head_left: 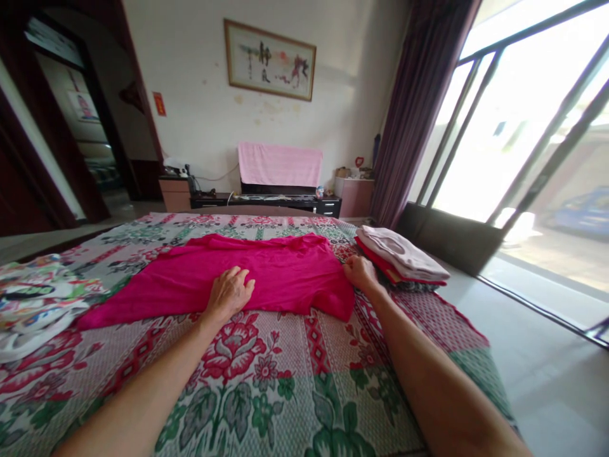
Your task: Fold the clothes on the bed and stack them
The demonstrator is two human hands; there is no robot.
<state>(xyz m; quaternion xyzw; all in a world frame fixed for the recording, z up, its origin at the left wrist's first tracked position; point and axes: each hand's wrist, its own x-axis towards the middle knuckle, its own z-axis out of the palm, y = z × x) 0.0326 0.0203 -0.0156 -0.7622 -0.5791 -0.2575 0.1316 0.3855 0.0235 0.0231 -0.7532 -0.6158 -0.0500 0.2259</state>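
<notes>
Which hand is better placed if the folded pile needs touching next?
Probably the right hand: it is right beside the folded pile, while the left hand is farther away, over the middle of the pink shirt.

A living room in a home: framed artwork (pixel 270 59) on the far wall, a low media cabinet (pixel 328 206), and a purple curtain (pixel 404 120) beside glass doors (pixel 495 127) at right.

Soft, matt cloth throughout
The pink shirt (pixel 280 273) looks smooth and lightly wrinkled; the flowered cover (pixel 285 393) has a coarse weave; the floor (pixel 547 381) looks glossy.
</notes>
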